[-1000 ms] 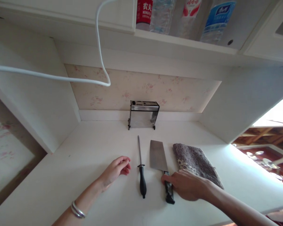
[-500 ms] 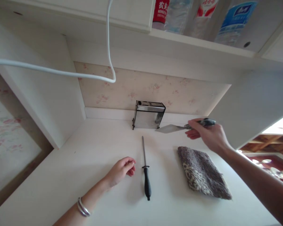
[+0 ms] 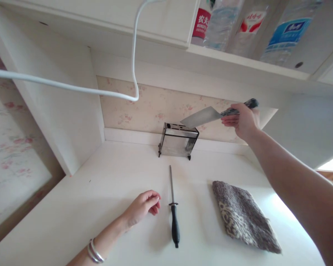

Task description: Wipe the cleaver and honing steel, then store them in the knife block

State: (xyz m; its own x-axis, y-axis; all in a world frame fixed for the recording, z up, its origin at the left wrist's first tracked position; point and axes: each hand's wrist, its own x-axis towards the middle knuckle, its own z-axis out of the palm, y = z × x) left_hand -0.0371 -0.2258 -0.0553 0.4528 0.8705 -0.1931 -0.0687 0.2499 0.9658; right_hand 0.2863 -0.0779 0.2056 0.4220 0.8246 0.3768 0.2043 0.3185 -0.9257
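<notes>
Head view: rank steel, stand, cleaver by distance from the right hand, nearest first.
1. Cleaver: in the right hand itself.
2. Stand: left of that hand, near the wall.
3. Steel: lying on the counter, left and nearer the person.

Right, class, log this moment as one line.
right grip: holding cleaver at slotted holder, contact unclear | left grip: loosely curled beside sharpening steel | cloth: on counter

Cleaver (image 3: 201,117) Above the Knife Block (image 3: 177,144)

Right hand (image 3: 246,120) grips it, blade slanting near the block's top — left hand (image 3: 145,204) lies loosely curled beside the sharpening steel (image 3: 175,221), folded towel (image 3: 245,216) farther right on the counter (image 3: 122,166).
</notes>
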